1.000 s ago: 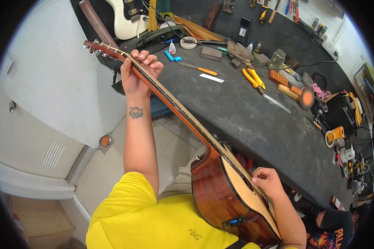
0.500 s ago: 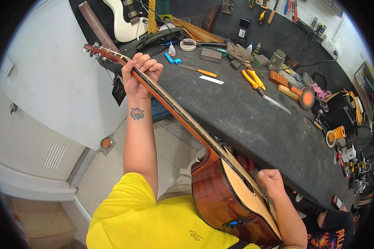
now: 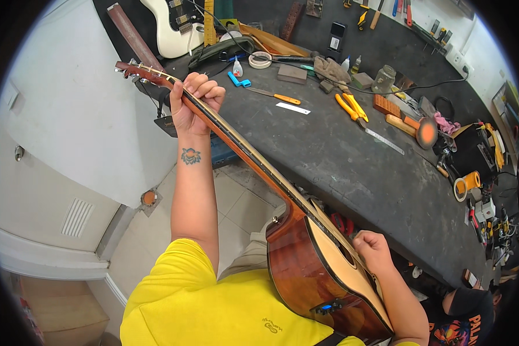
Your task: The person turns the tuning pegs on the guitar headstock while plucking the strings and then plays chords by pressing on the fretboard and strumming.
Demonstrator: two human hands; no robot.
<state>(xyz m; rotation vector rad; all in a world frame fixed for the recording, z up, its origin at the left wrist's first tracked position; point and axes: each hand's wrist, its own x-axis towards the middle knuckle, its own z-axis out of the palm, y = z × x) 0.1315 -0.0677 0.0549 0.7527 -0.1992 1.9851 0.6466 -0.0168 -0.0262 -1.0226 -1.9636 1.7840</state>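
An acoustic guitar [image 3: 305, 268] with glossy red-brown sides and a pale top rests against my body, its neck slanting up to the left. Near the headstock, my left hand [image 3: 196, 104] wraps round the neck, fingers curled over the fretboard and thumb behind. My right hand [image 3: 372, 247] is at the strings beside the sound hole, fingers closed in a loose curl; whether a pick is between them I cannot make out. From the headstock dangles a dark tag [image 3: 166, 126]. A small preamp panel [image 3: 327, 308] is set in the guitar's side.
A dark workbench [image 3: 305, 144] runs beyond the guitar. On it lie a blue string winder [image 3: 238, 81], an orange-handled knife [image 3: 285, 98], yellow pliers [image 3: 350, 108], a steel ruler [image 3: 384, 141] and a mallet [image 3: 425, 134]. A white electric guitar [image 3: 176, 29] stands behind. Another person [image 3: 464, 317] is at lower right.
My right hand has shifted slightly up and left over the strings. The tag at the headstock has swung upward. My left hand keeps its place on the neck.
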